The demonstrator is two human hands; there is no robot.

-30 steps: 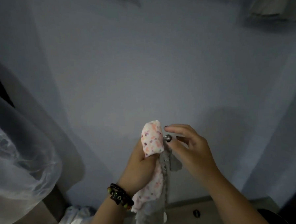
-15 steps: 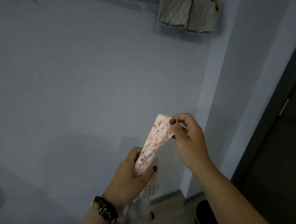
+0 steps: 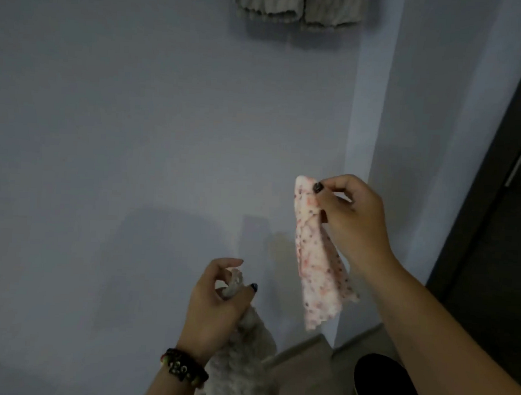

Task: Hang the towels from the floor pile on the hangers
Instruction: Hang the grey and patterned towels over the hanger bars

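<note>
A small white towel with pink and red spots (image 3: 316, 260) hangs in the air, pinched at its top corner by my right hand (image 3: 352, 214). Lower and to the left, my left hand (image 3: 217, 303) grips the top of a fluffy grey towel (image 3: 241, 365) that droops down past my wrist. The two towels are apart. High on the wall, two grey towels (image 3: 299, 3) hang side by side; whatever holds them lies above the frame. No floor pile is in view.
A pale blue wall (image 3: 136, 130) fills most of the view, with a corner (image 3: 357, 172) just behind my right hand. A dark door (image 3: 504, 240) stands at the right. A round black bin (image 3: 385, 385) sits on the floor at lower right.
My right hand has pulled the spotted towel free of my left hand and lifted it to the right. My left hand keeps only the grey towel. The view has swung right and up.
</note>
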